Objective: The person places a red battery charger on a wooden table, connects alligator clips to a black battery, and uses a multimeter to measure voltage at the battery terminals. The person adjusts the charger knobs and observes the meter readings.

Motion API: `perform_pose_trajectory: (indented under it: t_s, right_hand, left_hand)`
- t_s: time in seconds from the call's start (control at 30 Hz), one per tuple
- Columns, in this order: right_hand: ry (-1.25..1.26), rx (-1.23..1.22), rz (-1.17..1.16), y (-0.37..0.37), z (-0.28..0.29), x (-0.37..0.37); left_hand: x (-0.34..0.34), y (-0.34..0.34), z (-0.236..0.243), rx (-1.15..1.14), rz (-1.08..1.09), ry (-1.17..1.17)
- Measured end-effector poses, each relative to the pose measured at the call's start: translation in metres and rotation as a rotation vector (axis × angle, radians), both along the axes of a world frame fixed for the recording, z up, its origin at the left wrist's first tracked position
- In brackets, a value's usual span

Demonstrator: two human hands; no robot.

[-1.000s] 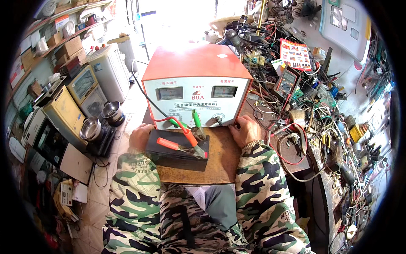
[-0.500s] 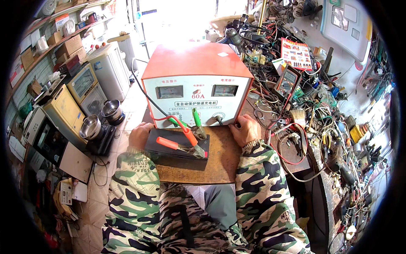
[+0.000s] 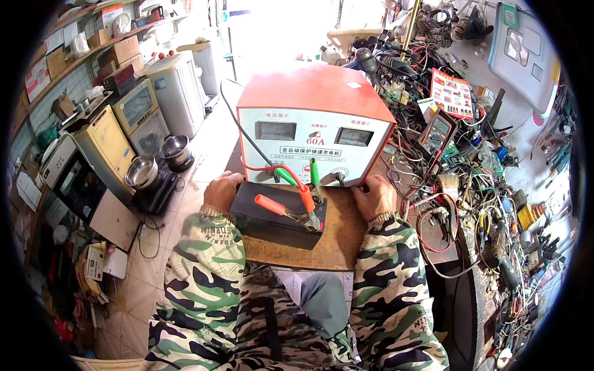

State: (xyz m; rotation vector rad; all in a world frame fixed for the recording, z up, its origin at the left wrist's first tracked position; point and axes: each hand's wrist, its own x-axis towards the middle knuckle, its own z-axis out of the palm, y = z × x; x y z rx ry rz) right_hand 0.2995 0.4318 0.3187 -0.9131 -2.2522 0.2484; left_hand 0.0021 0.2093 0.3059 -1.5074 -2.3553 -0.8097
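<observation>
A charger with a red top and white front, two dial windows and a knob stands on a brown wooden board. In front of it a black battery lies at the near left of the board. Two clips, one with red handles and one with green handles, are at the battery's right end. My left hand is closed beside the charger's lower left corner, just behind the battery. My right hand is closed by its lower right corner. What the curled fingers grip is hidden.
A multimeter lies among tangled cables and tools on the right. A brush and a red-and-white lead sit close to my right hand. At left, metal pots stand on cookers, beside cabinets and loaded shelves.
The whole view has swung left, so everything appears farther right in the picture. Both hands keep their places by the charger's lower corners, and the clips and battery look unmoved.
</observation>
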Motion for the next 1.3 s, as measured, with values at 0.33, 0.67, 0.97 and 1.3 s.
perform_pose_trajectory:
  t_s: [0.33, 0.67, 0.97, 1.3]
  right_hand:
    - [-0.001, 0.006, -0.001, 0.002, -0.001, 0.002]
    - [0.017, 0.017, 0.028, 0.002, -0.003, -0.001]
    - [0.007, 0.007, 0.035, 0.003, -0.002, -0.003]
    - [0.010, -0.015, 0.013, 0.001, 0.003, 0.004]
  left_hand:
    - [0.003, 0.002, 0.003, 0.013, 0.009, -0.022]
    - [0.002, -0.003, 0.004, 0.020, 0.006, -0.019]
    - [-0.003, -0.002, 0.000, 0.011, 0.027, -0.010]
    - [-0.002, 0.003, 0.005, 0.057, -0.122, 0.005]
